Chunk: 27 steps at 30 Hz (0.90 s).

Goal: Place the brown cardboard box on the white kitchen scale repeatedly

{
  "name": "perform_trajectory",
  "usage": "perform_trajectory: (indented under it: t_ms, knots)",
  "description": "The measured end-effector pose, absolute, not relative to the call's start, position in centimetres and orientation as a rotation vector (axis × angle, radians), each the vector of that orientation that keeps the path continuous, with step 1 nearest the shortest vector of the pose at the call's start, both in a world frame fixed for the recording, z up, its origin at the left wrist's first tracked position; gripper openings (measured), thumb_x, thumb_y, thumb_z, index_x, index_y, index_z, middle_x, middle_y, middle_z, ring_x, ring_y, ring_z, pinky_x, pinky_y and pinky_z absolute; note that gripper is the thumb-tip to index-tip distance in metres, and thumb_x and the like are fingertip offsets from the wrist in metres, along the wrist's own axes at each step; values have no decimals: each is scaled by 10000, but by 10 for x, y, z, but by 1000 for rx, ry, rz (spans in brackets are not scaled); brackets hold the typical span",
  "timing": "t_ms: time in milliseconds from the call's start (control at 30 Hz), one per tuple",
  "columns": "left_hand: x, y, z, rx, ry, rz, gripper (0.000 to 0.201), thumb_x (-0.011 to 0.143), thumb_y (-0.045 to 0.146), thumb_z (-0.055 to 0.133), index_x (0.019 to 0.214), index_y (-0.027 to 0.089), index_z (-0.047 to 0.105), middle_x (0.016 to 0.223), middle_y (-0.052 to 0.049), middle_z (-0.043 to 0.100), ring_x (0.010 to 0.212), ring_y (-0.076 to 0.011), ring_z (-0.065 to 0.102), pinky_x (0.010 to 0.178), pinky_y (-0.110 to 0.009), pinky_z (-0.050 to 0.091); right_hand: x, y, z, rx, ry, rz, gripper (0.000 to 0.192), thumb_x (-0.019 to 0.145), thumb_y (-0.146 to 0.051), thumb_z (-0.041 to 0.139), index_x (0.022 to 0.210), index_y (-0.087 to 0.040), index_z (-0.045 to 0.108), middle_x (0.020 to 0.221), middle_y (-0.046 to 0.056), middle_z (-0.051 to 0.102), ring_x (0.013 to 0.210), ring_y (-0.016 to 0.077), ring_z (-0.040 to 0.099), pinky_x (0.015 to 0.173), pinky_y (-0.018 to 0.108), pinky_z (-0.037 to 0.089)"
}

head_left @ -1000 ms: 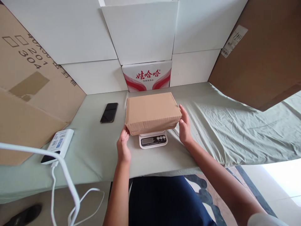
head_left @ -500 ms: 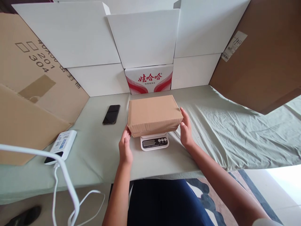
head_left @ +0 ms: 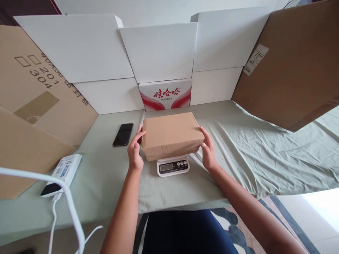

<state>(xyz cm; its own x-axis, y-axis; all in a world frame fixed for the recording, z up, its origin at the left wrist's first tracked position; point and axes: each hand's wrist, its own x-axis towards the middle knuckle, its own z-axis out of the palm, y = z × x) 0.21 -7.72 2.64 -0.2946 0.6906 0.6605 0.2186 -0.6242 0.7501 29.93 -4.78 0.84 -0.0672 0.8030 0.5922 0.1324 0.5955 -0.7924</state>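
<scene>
The left hand has shifted from the near corner of the cardboard box up its side, fingers loosely extended; the right hand grasps the opposite end. Between them, the box sits over the scale, seemingly more evenly flanked.

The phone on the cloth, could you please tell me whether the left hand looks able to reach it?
Probably yes: the phone lies close by, left of the left hand, and no object shows between them, though that hand is at the left end of the small cardboard box.
</scene>
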Motion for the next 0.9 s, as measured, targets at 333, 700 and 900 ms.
perform_trajectory:
  t_ms: [333,700,900]
  knots:
    - [6,-81,20,1649,1110,1975,520,1025,629,487,1277,237,718,1606,-130,560,1546,-343,456,1285,-536,333,298,-44,8,-813,-1518,712,558,1021,-645,446,1493,-360,533,1520,65,574,1413,345,538,1176,570,472]
    - [8,-81,20,1617,1111,1963,528,1008,654,505,1268,240,705,1601,-142,562,1552,-347,446,1294,-556,305,296,-47,11,-841,-1572,685,588,1018,-658,462,1523,-357,472,1561,69,548,1481,336,492,1241,549,431]
    - [8,-81,19,1569,1095,1962,525,986,662,542,1252,242,709,1615,-141,546,1563,-354,426,1293,-554,306,296,-46,9,-839,-1564,715,593,1015,-656,472,1526,-355,457,1573,72,535,1498,338,476,1251,555,417]
